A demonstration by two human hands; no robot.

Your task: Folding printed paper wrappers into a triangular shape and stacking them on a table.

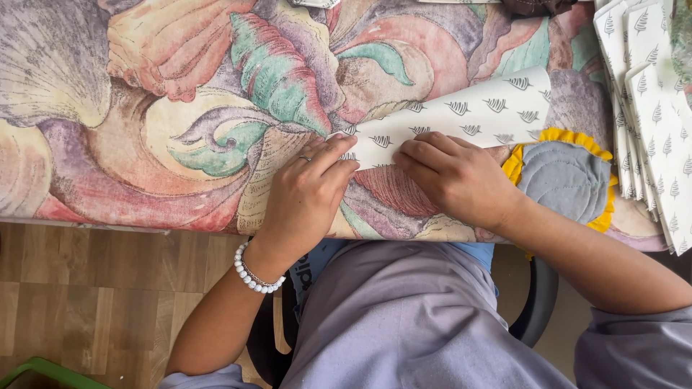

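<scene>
- Here we see both hands pressed down on a white paper sheet (461,115) printed with small grey leaf shapes, lying near the table's front edge, right of its middle.
- Our left hand (306,194) lies flat, fingers (333,155) stretched onto the sheet's left end; it pins rather than clasps.
- Our right hand (454,176) has its fingers bent, tips pushing on the sheet's lower edge; nothing is enclosed in it either.
- The sheet curls up along its far side, slanting toward the right edge.
- A grey quilted pad (566,180) with a yellow frill lies just beside our right wrist.
- A stack of matching printed sheets (649,108) sits at the table's right edge.
- The floral cloth (144,108) covers the table.
</scene>
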